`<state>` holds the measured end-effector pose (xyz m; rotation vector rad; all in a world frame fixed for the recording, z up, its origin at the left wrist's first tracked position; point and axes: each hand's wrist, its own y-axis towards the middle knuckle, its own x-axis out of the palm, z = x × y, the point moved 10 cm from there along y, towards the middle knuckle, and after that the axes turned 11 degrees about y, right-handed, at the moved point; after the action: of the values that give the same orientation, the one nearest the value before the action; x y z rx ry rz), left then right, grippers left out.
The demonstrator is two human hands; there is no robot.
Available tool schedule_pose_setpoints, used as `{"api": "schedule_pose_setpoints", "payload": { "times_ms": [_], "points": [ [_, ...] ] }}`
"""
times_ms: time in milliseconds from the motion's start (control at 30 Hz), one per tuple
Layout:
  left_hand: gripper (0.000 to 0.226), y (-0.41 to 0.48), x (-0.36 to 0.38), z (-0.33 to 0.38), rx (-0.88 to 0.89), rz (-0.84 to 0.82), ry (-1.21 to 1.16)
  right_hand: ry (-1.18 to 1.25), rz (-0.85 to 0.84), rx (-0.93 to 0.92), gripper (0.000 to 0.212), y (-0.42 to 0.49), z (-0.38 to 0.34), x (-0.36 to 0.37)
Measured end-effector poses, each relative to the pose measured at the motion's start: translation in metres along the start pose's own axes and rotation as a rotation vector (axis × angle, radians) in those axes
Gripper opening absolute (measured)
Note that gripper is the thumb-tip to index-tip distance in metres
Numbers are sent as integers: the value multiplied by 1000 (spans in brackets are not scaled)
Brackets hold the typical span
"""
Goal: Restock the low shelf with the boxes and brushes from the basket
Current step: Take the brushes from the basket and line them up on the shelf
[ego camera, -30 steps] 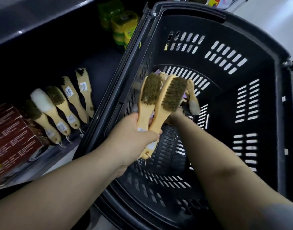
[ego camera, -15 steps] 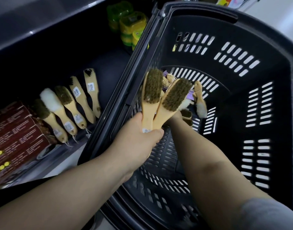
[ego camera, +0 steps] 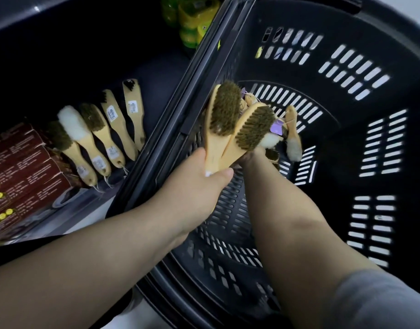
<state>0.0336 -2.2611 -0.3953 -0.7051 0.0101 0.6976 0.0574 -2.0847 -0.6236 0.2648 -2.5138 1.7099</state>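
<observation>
My left hand [ego camera: 199, 184] grips two wooden brushes with brown bristles [ego camera: 224, 112] [ego camera: 255, 129] by their handles, above the black basket [ego camera: 361, 143]. My right forearm reaches down into the basket. My right hand [ego camera: 249, 156] is almost wholly hidden behind the two held brushes, so its fingers cannot be seen. Under it, several more brushes lie on the basket floor, one with a white fluffy head [ego camera: 294, 148]. A row of brushes [ego camera: 97, 138] lies on the low shelf [ego camera: 161, 91] at the left, next to dark red boxes [ego camera: 21, 169].
The basket's near-left rim [ego camera: 180, 110] runs diagonally between the shelf and my hands. Green and yellow packages [ego camera: 192, 17] stand at the back of the shelf. A dark upper shelf edge [ego camera: 38, 13] overhangs the row of brushes.
My left hand has kept its hold on the two brushes and stayed over the basket's left side. My right arm has stayed down among the brushes on the basket floor.
</observation>
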Motion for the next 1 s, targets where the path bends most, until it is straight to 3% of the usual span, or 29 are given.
{"api": "schedule_pose_setpoints", "payload": {
  "times_ms": [100, 200, 333, 433, 533, 667, 800, 1000],
  "points": [
    [18, 1, 0, -2, 1, 1, 6, -36, -1, 2, 24, -11, -2, -11],
    [11, 1, 1, -3, -11, -21, -12, -93, -13, -183, 25, -37, -22, -25],
    [17, 2, 3, -2, -36, -40, -11, -182, -257, -70, 36, -112, -19, -21],
    [21, 2, 7, -2, -68, -72, -34, -228, -437, -8, 33, -172, -21, -22],
    [18, 0, 14, -1, -82, -146, -97, -313, -569, -62, 25, -218, -18, -22],
    [13, -7, 19, 7, -33, -207, -112, -383, -699, -176, 39, -246, -11, -12],
    [22, -10, 17, 14, 16, -239, -120, -453, -759, -253, 11, -243, -18, -4],
    [36, -2, 14, 6, 0, -165, -55, -865, -709, -366, 20, -206, -47, 6]
  ]
}}
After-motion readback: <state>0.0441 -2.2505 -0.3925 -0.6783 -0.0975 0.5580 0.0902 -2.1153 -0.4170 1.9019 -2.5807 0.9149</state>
